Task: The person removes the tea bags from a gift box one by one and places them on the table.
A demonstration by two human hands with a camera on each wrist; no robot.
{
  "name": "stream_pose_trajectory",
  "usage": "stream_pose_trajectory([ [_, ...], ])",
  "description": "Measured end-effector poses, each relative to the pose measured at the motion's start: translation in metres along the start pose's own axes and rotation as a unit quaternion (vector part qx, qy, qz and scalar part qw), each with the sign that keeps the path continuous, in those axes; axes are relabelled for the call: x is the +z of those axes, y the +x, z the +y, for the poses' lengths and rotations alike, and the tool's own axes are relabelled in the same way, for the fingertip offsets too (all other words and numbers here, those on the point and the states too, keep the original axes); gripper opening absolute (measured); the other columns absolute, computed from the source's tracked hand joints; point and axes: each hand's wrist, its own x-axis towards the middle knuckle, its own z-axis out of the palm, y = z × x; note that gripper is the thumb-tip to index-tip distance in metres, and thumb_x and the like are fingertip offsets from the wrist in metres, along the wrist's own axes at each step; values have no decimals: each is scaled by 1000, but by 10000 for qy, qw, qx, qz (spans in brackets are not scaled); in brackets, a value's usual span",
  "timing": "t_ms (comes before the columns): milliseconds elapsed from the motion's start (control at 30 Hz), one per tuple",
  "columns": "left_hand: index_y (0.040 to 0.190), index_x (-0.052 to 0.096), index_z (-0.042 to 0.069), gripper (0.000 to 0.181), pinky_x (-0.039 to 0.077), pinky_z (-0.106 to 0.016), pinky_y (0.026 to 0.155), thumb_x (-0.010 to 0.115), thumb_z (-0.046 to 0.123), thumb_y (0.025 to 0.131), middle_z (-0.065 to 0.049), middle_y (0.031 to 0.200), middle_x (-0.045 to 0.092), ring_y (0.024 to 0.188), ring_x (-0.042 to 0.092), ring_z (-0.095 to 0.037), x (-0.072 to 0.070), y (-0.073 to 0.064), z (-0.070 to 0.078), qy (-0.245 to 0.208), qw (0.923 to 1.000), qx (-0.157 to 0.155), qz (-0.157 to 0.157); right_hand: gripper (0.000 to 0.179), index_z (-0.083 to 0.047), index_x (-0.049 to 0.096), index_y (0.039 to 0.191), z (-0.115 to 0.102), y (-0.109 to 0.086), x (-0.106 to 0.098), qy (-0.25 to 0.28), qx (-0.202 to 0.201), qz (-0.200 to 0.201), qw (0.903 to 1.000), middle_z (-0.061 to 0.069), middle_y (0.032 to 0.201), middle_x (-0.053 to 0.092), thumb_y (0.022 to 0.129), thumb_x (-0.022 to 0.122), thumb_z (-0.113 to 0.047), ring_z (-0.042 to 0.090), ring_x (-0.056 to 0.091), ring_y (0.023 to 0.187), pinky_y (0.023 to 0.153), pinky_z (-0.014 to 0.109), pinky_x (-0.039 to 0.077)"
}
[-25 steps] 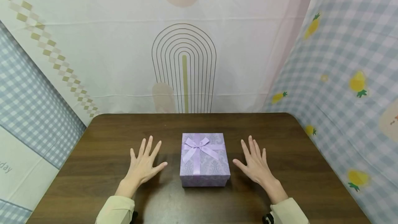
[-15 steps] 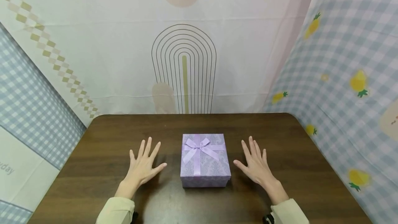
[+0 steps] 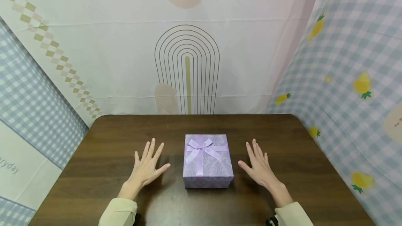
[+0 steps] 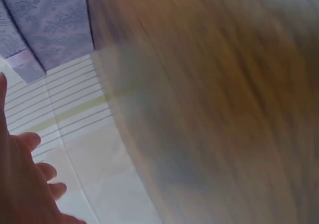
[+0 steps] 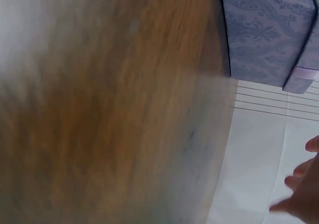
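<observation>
Box [image 3: 208, 164] sits mid-table [image 3: 201, 208], lid [image 3: 218, 172] on, bow [image 3: 200, 148] atop, contents hidden. L hand [image 3: 145, 168] just left of it, R hand [image 3: 260, 170] just right, both spread wide, holding nothing.

Grey letters [image 3: 10, 166] reading "ryday", beginning cut off, stand on the left cloth [image 3: 28, 180].

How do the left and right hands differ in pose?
The left hand has widely fanned fingers; the right hand has its closer together. In the head view, the left thumb leaves a wider gap to the lavender gift box than the right thumb does. Both hands have fingers extended and are apart from the box.
</observation>
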Motion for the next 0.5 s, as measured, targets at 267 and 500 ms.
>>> stream_pose_trajectory([
  [267, 145, 8, -2, 85, 14, -58, 106, 54, 41, 89, -16, 152, 2, 138, 10, -33, -1, 2, 10, -1583, 9871, 250, 1, 68, 8, 9, 143, -1, -2, 5, 1583, -344, 62, 9868, 23, 150, 1, 95, 47, -24, 43, 7, 135, 111, 36, 10],
  [500, 142, 13, -7, 71, 19, -53, 105, 49, 28, 93, -19, 150, 8, 135, 16, -37, 8, 2, 24, -2585, 9627, 790, 151, 63, 8, 16, 142, -6, -8, 11, 2170, -864, 197, 9721, 25, 148, 13, 95, 48, -19, 46, 15, 131, 97, 1, 9],
])
